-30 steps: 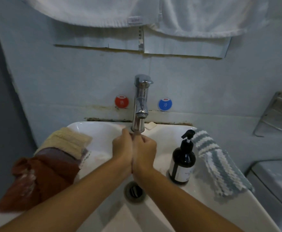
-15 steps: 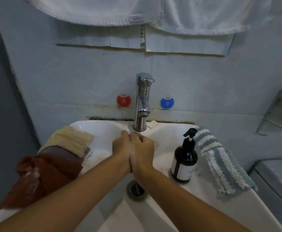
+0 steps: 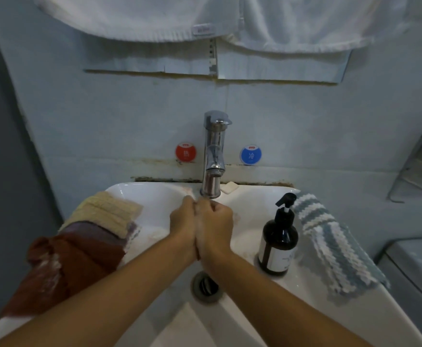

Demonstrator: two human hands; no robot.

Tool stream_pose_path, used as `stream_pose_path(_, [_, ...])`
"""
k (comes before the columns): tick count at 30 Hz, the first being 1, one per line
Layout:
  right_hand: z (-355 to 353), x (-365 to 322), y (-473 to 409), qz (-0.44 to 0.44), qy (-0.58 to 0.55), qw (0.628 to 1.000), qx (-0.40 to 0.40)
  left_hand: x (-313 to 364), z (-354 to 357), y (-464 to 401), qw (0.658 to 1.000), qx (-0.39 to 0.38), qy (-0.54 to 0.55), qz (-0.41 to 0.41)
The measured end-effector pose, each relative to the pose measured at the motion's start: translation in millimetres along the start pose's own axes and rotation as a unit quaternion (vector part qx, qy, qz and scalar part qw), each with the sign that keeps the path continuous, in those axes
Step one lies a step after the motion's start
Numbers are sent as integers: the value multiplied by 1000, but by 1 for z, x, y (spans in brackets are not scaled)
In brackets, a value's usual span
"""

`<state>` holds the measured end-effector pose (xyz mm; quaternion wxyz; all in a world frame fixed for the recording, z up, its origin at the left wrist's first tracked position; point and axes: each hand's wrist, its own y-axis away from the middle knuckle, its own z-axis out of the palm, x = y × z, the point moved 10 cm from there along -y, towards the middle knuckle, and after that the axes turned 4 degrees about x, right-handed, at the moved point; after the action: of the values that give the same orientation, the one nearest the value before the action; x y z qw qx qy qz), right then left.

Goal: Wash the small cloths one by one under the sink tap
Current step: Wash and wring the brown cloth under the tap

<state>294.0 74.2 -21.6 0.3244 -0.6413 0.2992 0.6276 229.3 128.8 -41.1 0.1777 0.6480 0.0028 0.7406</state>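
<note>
The left hand (image 3: pixel 183 225) and the right hand (image 3: pixel 215 227) are pressed together side by side directly under the spout of the chrome single-lever tap (image 3: pixel 213 156), both with fingers curled inward; whether they enclose a cloth or only each other cannot be told, since nothing shows between them. They hang over the bowl of the white ceramic sink (image 3: pixel 252 204), above its round metal drain (image 3: pixel 206 286). The cloths wait on the rim: on the left a stack with a pale yellow ribbed cloth (image 3: pixel 107 212) on top, a mauve cloth (image 3: pixel 95 230) under it and a rust-brown crumpled cloth (image 3: pixel 62 266) (flecked with what looks like suds) draped over the edge; on the right, well apart from the hands, a blue-and-white striped knitted cloth (image 3: pixel 335 246) beside a dark pump soap bottle (image 3: pixel 278 242). To do this step well, the person would likely keep the rubbing centred under the stream, low in the bowl to limit splashing, and finish rinsing before reaching for the next cloth.
</note>
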Motion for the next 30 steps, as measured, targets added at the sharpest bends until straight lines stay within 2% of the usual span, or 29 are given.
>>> stream_pose_path(2, [-5,4,-10,31,5,999,-11,17,2,14,995,49,-43,73])
stream_pose_path(4, [-14,17,-16,91,-12,996,-11,29,10,26,986,60,-71,135])
stream_pose_path(6, [-16,31,-14,163,-46,986,-8,26,10,23,985,64,-90,134])
stream_pose_path(8, [-14,23,-10,109,-10,994,6,9,-2,10,992,77,-83,54])
stream_pose_path(10, [-5,2,-3,-7,2,1000,-5,-9,0,3,998,18,36,-41])
stream_pose_path(12, [1,-11,-1,-78,38,996,-20,-8,4,7,992,-19,105,-66])
stream_pose_path(13, [1,-7,-5,-75,45,996,-17,-8,4,8,993,-15,95,-62])
stream_pose_path(14, [0,0,-10,-49,48,998,-10,-7,3,10,996,-1,71,-53])
stream_pose_path(17, [-12,29,-21,99,7,995,7,15,-3,22,995,78,-28,55])
stream_pose_path(19, [-20,31,-20,140,-29,990,13,23,5,27,991,72,-58,100])
stream_pose_path(20, [-23,25,-19,123,-36,992,16,21,7,26,991,66,-60,99])
stream_pose_path(24, [-8,-12,-1,-35,-6,999,-3,3,0,10,1000,26,5,-5])
stream_pose_path(26, [0,-23,7,-100,12,995,-16,2,-3,7,1000,-5,10,-3])
stream_pose_path(28, [0,-22,1,-116,31,993,-14,4,1,7,1000,-14,24,12])
stream_pose_path(30, [-5,-9,-14,-69,14,997,-15,8,-1,13,999,40,6,24])
